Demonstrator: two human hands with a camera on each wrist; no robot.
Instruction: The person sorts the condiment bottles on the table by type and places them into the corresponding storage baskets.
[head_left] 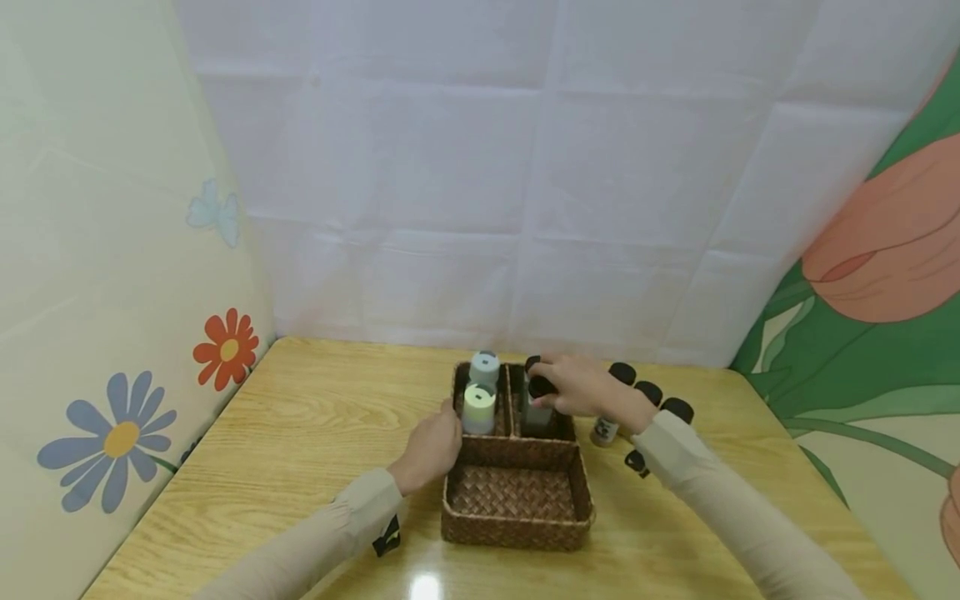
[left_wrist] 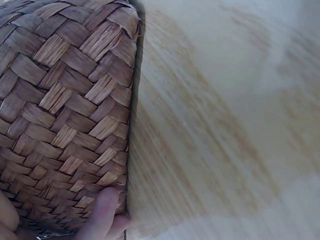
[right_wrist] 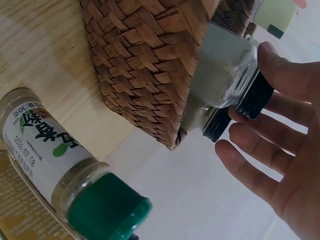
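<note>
A brown woven basket [head_left: 517,533] with three compartments stands on the wooden table. My left hand [head_left: 431,450] holds the basket's left side; in the left wrist view its fingers [left_wrist: 102,212] press the woven wall. Over the back right compartment, my right hand [head_left: 581,385] pinches a clear glass jar [right_wrist: 222,65] by its black lid, thumb at the neck. The jar's base lies inside the compartment, hidden by the wall. Close beside it is a second black-lidded jar [right_wrist: 196,117]. In the back left compartment stand a pale blue-topped container [head_left: 484,368] and a yellow-green-topped one [head_left: 479,404].
Right of the basket, several dark-capped bottles [head_left: 622,372] stand partly behind my right forearm. Among them is a labelled seasoning bottle with a green cap [right_wrist: 107,207]. A white cloth backdrop [head_left: 420,283] hangs behind the table, with flowered cloths at both sides.
</note>
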